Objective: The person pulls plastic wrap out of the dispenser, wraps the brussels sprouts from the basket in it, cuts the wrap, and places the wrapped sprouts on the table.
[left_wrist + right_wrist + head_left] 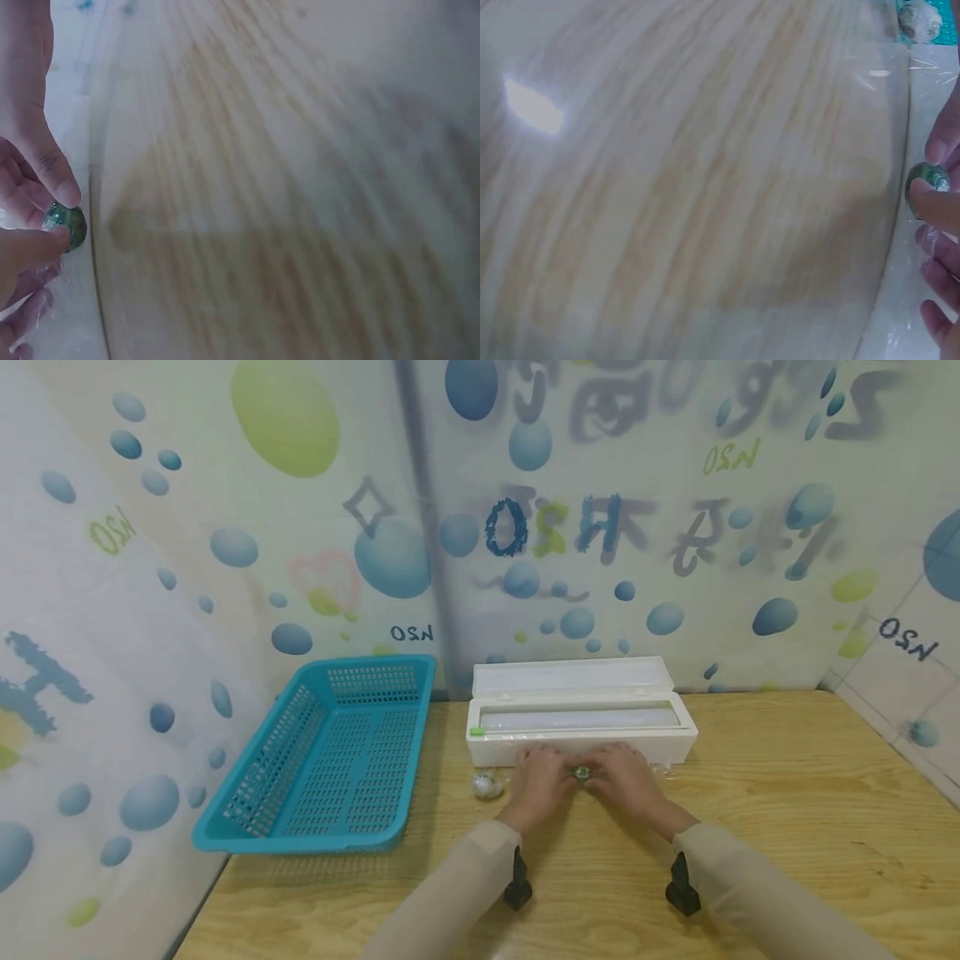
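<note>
Both hands meet at a small, dark green round thing in clear film, in front of a white cling film dispenser. The left hand and right hand pinch it from either side, fingers curled toward each other. Seen from the left wrist, the left thumb lies on the green round thing, with the right thumb against its top. In the right wrist view its glossy surface shows between both thumbs. The fingers hide its far side. Clear film sticks out beside the right hand.
The dispenser's lid stands raised, showing the film roll inside. A whitish round thing in film lies left of the hands. Farther left is a blue-green plastic basket on the wooden table. A patterned wall rises behind.
</note>
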Motion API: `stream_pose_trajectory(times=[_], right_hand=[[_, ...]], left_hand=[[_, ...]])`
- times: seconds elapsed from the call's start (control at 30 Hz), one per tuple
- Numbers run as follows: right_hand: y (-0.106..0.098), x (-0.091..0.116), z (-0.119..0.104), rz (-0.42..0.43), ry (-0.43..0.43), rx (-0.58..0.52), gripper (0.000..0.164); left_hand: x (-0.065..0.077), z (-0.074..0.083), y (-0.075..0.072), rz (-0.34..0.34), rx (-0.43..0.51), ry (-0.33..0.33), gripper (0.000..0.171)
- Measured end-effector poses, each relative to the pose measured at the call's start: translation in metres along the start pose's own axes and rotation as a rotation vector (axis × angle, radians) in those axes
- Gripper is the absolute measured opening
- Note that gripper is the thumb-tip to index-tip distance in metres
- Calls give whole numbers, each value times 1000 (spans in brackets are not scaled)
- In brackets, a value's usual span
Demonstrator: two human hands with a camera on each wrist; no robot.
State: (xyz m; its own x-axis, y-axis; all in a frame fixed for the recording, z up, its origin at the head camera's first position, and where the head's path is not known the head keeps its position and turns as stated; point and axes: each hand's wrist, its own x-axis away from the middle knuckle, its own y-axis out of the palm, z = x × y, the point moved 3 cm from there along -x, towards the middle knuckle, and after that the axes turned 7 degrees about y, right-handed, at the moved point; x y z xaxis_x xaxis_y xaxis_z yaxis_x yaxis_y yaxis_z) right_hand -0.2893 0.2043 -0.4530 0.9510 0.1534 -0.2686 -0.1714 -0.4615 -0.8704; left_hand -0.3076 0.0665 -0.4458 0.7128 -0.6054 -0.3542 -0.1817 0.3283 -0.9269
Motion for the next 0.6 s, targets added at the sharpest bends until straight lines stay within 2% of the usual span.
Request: stream_pose_trajectory(times=[0.37,0.47,0.6], right_hand=[[10,1,6,98,-33,-35,29],[10,2,6,96,-34,-43,29],[9,2,7,70,-42,-32,28]], left_hand=[[-1,-3,9,114,-18,77,23],[-1,-4,10,100,-16,77,23],[-3,-4,7,25,11,51,23]])
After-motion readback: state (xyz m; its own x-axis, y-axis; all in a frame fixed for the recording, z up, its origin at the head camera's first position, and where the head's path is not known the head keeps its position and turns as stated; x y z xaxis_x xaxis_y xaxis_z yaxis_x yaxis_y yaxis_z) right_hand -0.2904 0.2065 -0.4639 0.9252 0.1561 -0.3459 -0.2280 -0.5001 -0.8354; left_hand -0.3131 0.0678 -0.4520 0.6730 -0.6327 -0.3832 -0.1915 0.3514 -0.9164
